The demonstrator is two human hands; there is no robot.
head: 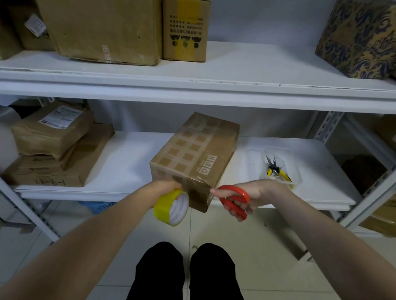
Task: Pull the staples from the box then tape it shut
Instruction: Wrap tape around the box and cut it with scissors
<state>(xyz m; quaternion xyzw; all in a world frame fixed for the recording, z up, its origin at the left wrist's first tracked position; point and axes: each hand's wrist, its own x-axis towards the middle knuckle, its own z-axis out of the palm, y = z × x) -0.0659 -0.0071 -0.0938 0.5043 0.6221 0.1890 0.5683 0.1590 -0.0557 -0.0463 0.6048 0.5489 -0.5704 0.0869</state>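
- White shelving [226, 90] fills the view; the box [193, 159] lies on the lower shelf, its near end overhanging the front edge.
- Left hand [168, 187] grips the tape roll [173, 206] at that end.
- Right hand [255, 194] holds the scissors [236, 189], fingers through the handles.
- The box looks light and stiff, its taped faces slick; steady it by the edges.
- One box being worked, one roll, one scissors, one pliers [276, 170].

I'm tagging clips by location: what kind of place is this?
Probably a storeroom or parcel packing room: white metal shelving holds cardboard boxes and a labelled parcel, above a tiled floor.
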